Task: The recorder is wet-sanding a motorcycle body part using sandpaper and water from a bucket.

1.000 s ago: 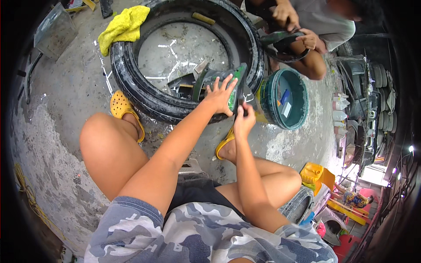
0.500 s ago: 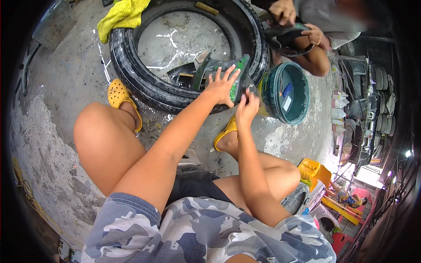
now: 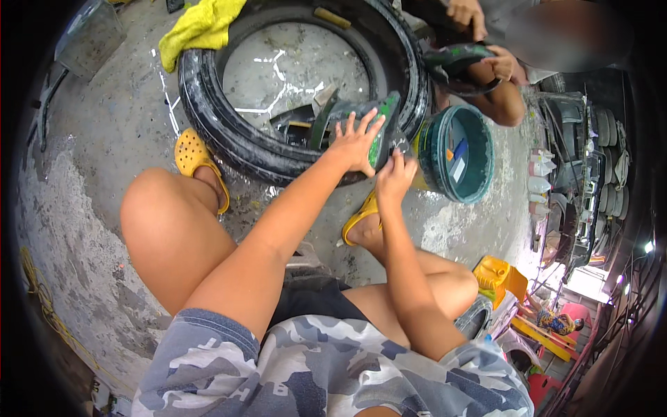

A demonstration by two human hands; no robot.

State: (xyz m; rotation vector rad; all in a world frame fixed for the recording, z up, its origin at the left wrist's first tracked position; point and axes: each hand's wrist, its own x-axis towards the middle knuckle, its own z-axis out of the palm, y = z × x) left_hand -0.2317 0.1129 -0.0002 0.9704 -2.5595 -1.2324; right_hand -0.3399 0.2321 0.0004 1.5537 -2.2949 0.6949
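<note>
A dark curved plastic panel (image 3: 390, 111) with green patches rests tilted on the near right part of a big black tyre (image 3: 229, 149). My left hand (image 3: 356, 144) lies on the panel with its fingers spread, pressing it against the tyre. At the panel's right end, my right hand (image 3: 396, 176) has its fingers bunched together against the surface. Whatever those fingers may hold is hidden. Pale scuff marks show on the panel just beyond the fingertips. Inside the tyre ring lie dark pieces (image 3: 295, 119) beside the panel.
A teal bucket (image 3: 479, 187) holding a few small items stands right of the tyre. A yellow cloth (image 3: 198, 31) hangs over the tyre's far left. Across from me, another person's hand (image 3: 501, 64) grips a similar dark green-patched piece. Bottles (image 3: 538, 184) and shelving line the right side.
My right hand has slid slightly toward me along the panel's end, while my left hand stays spread on it. The other person's piece has turned, showing more green. The view has shifted slightly.
</note>
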